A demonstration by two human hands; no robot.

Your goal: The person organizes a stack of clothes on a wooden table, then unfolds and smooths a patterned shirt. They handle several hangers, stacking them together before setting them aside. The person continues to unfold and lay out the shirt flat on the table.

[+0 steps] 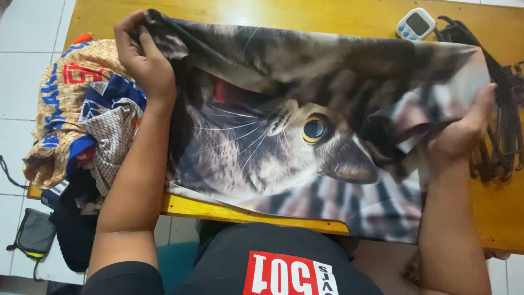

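I have the left hand [143,57] closed on the far left corner of the cat-print cloth [284,136], fingers curled over the edge and pinching it; the right hand [464,134] grips the opposite end, thumb on top and the fabric bunched under the palm; between them the cloth lies stretched across the yellow wooden table [338,16], its near edge hanging over the table's front toward my lap. By my judgement the cloth is spread out but not yet folded; the upper edge is turned over and the right end is still rumpled, so smoothing and folding look left to do. To the left a pile of patterned clothes [82,120] sits unsorted on the table's edge; to the right a bundle of dark hangers [505,125] lies beside the cloth; a small white timer [416,24] rests near the far edge.
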